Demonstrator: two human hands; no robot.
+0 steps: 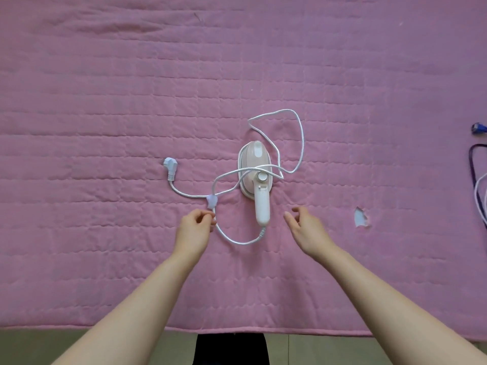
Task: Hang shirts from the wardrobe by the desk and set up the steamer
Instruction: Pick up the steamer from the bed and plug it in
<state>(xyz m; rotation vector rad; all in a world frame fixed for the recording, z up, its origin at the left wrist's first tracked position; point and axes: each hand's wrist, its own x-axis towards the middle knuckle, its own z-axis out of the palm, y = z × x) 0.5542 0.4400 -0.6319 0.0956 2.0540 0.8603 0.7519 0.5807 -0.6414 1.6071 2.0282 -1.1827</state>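
Note:
A pink and white handheld steamer [257, 171] lies on the pink quilted bed cover [105, 101], handle pointing toward me. Its white cord [300, 133] loops loosely beyond and across the steamer, runs through a small strap [211, 201], and ends in a white plug [170, 165] to the left. My left hand [195, 227] pinches the cord just below the strap. To the right of the handle, my right hand [303, 225] hovers with relaxed, slightly curled fingers, holding nothing. No shirts are in view.
A small tear [359, 217] shows in the cover at right. Dark and white cables [474, 180] and a blue object [478, 127] lie at the right edge. The bed's near edge [237, 330] meets the floor below.

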